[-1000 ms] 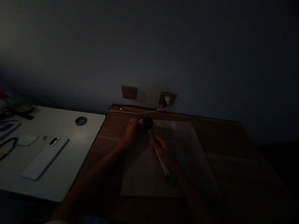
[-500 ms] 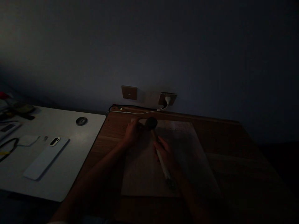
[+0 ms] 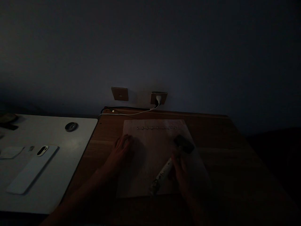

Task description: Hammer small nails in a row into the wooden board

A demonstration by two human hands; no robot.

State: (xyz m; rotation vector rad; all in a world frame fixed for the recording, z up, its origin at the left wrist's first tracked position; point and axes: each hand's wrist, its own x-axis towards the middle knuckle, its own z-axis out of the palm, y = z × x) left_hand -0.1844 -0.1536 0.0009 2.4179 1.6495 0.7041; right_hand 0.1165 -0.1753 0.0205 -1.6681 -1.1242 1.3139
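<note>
The light is dim. My right hand [image 3: 180, 167] is closed round the upper handle of a mallet [image 3: 184, 144]. Its dark head lies to the upper right, over a flat pale board [image 3: 147, 157], and the light, stained handle slants down to the left. Near the board's far edge runs a row of several small shiny metal pieces [image 3: 157, 128], like nails or staples. My left hand [image 3: 121, 150] rests at the board's left edge, fingers apart and slightly bent, with nothing visible in it.
The board lies on a wooden tabletop [image 3: 225, 157]. A white table [image 3: 77, 147] adjoins at left, bearing a roll of tape [image 3: 71, 126] and a long white phone-like thing [image 3: 33, 171]. Behind, a white cable [image 3: 134, 114] runs to a wall socket [image 3: 162, 98].
My right hand has swung the mallet rightward and turned it, its head now at the right. My left hand has drawn back toward me, uncovering the metal row. The view has shifted right.
</note>
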